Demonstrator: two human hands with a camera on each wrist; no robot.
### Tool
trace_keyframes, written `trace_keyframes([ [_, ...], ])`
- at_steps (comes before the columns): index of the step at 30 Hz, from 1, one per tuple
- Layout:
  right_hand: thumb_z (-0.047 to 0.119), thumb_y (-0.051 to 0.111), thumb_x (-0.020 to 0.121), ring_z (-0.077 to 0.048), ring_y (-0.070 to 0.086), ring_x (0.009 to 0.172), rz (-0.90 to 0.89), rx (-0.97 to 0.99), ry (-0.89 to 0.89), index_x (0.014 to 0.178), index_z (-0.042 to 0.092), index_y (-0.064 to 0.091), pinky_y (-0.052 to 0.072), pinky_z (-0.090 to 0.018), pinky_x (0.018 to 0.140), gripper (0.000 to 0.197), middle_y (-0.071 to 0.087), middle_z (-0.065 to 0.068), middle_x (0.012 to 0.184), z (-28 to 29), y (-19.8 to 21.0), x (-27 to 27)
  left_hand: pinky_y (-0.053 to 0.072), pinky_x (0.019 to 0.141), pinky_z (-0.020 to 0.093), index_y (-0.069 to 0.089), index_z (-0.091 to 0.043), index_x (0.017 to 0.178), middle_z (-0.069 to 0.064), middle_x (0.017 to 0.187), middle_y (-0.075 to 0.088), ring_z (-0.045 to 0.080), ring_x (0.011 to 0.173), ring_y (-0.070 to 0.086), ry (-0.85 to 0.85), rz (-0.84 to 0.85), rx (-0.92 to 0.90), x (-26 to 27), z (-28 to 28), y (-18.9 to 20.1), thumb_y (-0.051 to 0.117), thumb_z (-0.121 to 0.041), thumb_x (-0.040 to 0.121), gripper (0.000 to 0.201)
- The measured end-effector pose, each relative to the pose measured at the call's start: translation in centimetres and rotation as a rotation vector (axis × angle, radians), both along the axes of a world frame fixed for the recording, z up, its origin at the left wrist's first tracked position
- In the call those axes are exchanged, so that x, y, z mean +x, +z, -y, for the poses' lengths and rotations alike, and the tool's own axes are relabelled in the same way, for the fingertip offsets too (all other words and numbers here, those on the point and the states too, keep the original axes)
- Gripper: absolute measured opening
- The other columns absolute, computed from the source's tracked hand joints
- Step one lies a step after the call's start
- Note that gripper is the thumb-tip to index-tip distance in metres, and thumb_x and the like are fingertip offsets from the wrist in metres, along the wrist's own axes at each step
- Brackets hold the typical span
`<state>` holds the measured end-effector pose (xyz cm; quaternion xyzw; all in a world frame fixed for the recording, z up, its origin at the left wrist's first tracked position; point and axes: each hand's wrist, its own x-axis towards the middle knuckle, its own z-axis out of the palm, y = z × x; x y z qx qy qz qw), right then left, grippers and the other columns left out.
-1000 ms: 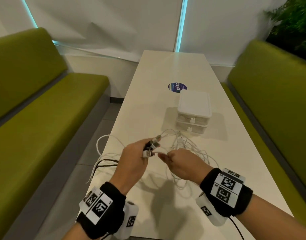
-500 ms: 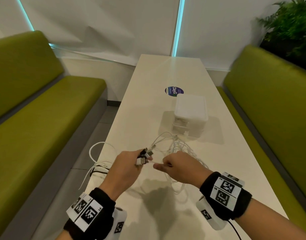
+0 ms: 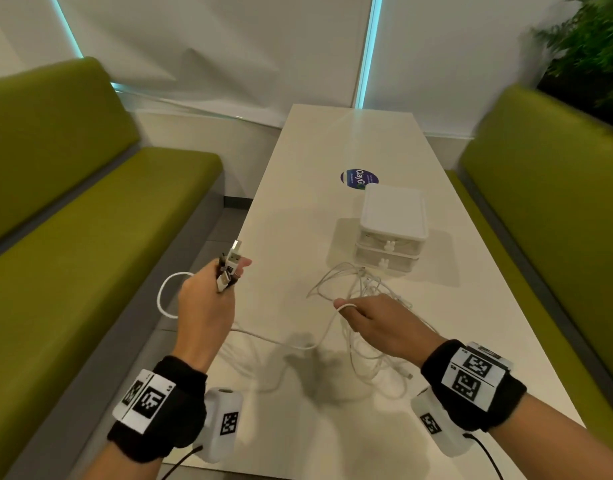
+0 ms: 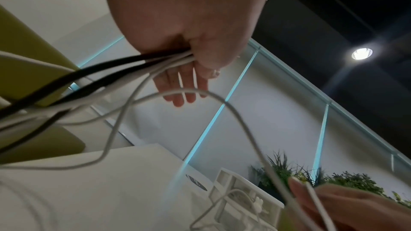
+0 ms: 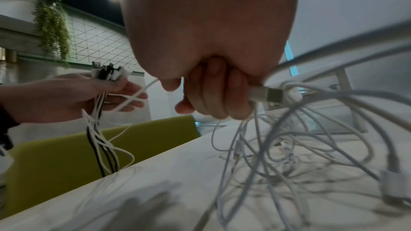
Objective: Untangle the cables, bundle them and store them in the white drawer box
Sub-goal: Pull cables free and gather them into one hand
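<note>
My left hand (image 3: 211, 299) is raised over the table's left edge and grips a bunch of white and black cable plugs (image 3: 229, 268), their ends sticking up. In the left wrist view the cords (image 4: 124, 69) run out of my left hand's fist (image 4: 191, 53). My right hand (image 3: 371, 317) is curled round white cable strands and a USB plug (image 5: 266, 95), with one strand looped over a finger. A tangle of white cables (image 3: 360, 289) lies on the table between my right hand and the white drawer box (image 3: 393, 226), whose two drawers are closed.
The long white table (image 3: 333, 150) carries a round blue sticker (image 3: 358, 177) behind the box. Green benches (image 3: 73, 220) run along both sides, and a plant (image 3: 589, 57) stands at the far right. Cable loops hang off the table's left edge.
My hands have moved apart: the left went left and up with the plug bunch, the right drew back to the right with its strands. A white cable now stretches between them.
</note>
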<state>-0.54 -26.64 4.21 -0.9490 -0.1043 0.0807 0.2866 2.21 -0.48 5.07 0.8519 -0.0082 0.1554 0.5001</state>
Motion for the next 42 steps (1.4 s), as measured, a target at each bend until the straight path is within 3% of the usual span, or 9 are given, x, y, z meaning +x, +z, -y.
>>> trace_keyframes([
  [5, 0.054, 0.024, 0.102, -0.022, 0.053, 0.062, -0.094, -0.116, -0.052, 0.063, 0.012, 0.04, 0.041, -0.036, 0.065, 0.059, 0.051, -0.003, 0.06, -1.8, 0.4, -0.1, 0.046, 0.091, 0.009, 0.068, -0.017, 0.115, -0.008, 0.117, 0.069, -0.006, 0.111, 0.06, -0.272, 0.125, 0.014, -1.7, 2.6, 0.1, 0.047, 0.008, 0.095, 0.038],
  [9, 0.045, 0.027, 0.103, -0.028, 0.059, 0.075, -0.063, -0.206, -0.05, 0.067, 0.016, 0.049, 0.046, -0.035, 0.069, 0.051, 0.058, -0.005, 0.073, -3.4, 0.9, -0.1, 0.057, 0.081, 0.033, 0.067, -0.03, 0.119, -0.007, 0.1, 0.074, 0.005, 0.085, 0.068, -0.446, -0.025, 0.204, -2.3, 4.4, -1.6, 0.05, 0.01, 0.084, 0.056],
  [12, 0.03, 0.036, 0.099, -0.026, 0.056, 0.072, -0.065, -0.215, -0.062, 0.071, 0.019, 0.049, 0.04, -0.032, 0.062, 0.033, 0.057, -0.005, 0.077, -4.1, 0.8, 0.2, 0.051, 0.076, 0.026, 0.066, -0.038, 0.106, -0.014, 0.078, 0.069, 0.013, 0.08, 0.065, -0.497, -0.13, 0.447, -2.9, 5.2, -2.5, 0.049, 0.001, 0.086, 0.047],
  [15, 0.029, 0.037, 0.098, -0.023, 0.054, 0.068, -0.083, -0.178, -0.067, 0.071, 0.02, 0.05, 0.041, -0.034, 0.059, 0.032, 0.056, -0.003, 0.073, -4.6, 0.5, 0.4, 0.041, 0.065, 0.019, 0.061, -0.036, 0.069, -0.017, 0.068, 0.061, 0.009, 0.07, 0.059, -0.456, -0.191, 0.371, -2.9, 4.9, -2.4, 0.05, 0.0, 0.088, 0.042],
  [19, 0.03, 0.038, 0.098, -0.025, 0.05, 0.07, -0.068, -0.225, -0.049, 0.09, 0.017, 0.047, 0.039, -0.034, 0.061, 0.018, 0.051, -0.001, 0.076, -5.7, 0.2, 0.4, 0.035, 0.054, 0.02, 0.071, -0.026, 0.088, -0.011, 0.064, 0.058, 0.011, 0.058, 0.049, -0.419, -0.193, 0.316, -2.7, 4.7, -2.5, 0.051, -0.007, 0.094, 0.028],
  [26, 0.028, 0.041, 0.099, -0.028, 0.056, 0.075, -0.061, -0.122, -0.029, 0.105, 0.018, 0.052, 0.039, -0.034, 0.063, 0.016, 0.06, -0.006, 0.082, -7.1, 0.1, 1.3, 0.036, 0.059, 0.021, 0.055, -0.032, 0.061, -0.011, 0.068, 0.064, 0.003, 0.063, 0.054, -0.371, -0.249, 0.226, -2.1, 3.1, -2.3, 0.051, -0.002, 0.088, 0.04],
  [30, 0.032, 0.044, 0.099, -0.022, 0.059, 0.075, -0.013, -0.109, -0.05, 0.099, 0.022, 0.056, 0.041, -0.033, 0.065, 0.015, 0.06, 0.004, 0.074, -6.6, 0.0, 2.3, 0.046, 0.065, 0.031, 0.065, -0.021, 0.066, -0.007, 0.076, 0.066, 0.015, 0.077, 0.063, -0.174, -0.265, 0.182, 0.1, -0.7, -1.2, 0.051, -0.008, 0.095, 0.035],
  [34, 0.034, 0.047, 0.099, -0.016, 0.062, 0.081, -0.037, -0.134, -0.039, 0.102, 0.026, 0.056, 0.048, -0.031, 0.073, 0.012, 0.065, 0.008, 0.083, -6.2, 0.0, 2.7, 0.034, 0.052, 0.028, 0.071, -0.01, 0.079, 0.004, 0.076, 0.064, 0.014, 0.059, 0.05, 0.097, -0.297, 0.164, 2.6, -6.0, -0.5, 0.05, -0.015, 0.099, 0.029],
  [42, 0.036, 0.05, 0.098, -0.014, 0.061, 0.083, -0.042, -0.149, 0.0, 0.101, 0.026, 0.058, 0.046, -0.029, 0.074, 0.013, 0.064, 0.007, 0.09, -7.3, -0.8, 2.9, 0.059, 0.072, 0.035, 0.064, -0.014, 0.102, 0.006, 0.087, 0.071, 0.016, 0.067, 0.071, 0.298, -0.33, 0.028, 4.1, -10.4, -2.7, 0.05, -0.012, 0.1, 0.015],
])
